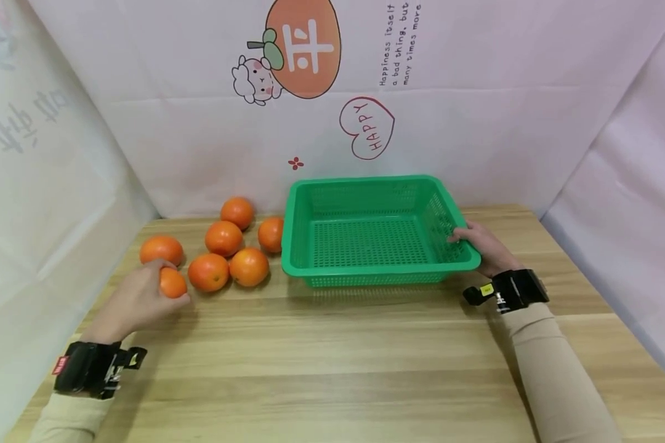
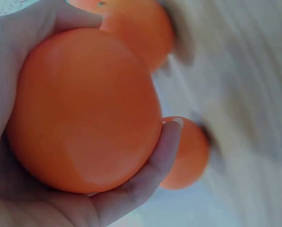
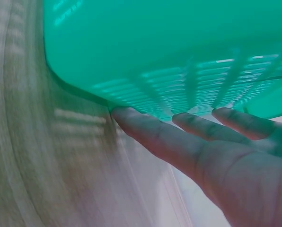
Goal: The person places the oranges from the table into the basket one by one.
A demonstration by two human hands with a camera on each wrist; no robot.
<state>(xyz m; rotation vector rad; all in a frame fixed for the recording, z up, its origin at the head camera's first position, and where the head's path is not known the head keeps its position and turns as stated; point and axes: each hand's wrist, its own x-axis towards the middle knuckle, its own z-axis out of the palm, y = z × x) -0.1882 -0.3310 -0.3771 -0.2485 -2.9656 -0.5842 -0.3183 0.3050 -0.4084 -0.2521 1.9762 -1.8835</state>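
An orange point(image 1: 173, 283) is in the grip of my left hand point(image 1: 137, 303), at the left of the table. In the left wrist view, thumb and fingers curl round this orange point(image 2: 84, 113) from both sides. Just beyond that hand, several more oranges point(image 1: 208, 272) lie loosely grouped beside a green plastic basket point(image 1: 366, 269). My right hand point(image 1: 490, 251) holds the basket by its right side, the thumb hooked over the rim. From the right wrist, its fingers point(image 3: 160, 137) show spread along the slotted outer wall. Nothing lies inside the basket.
A wooden table point(image 1: 310, 363) carries everything. White printed cloth point(image 1: 199, 147) rises behind it, and more cloth flanks the left and right sides. One orange point(image 1: 270, 234) sits right at the basket's left edge.
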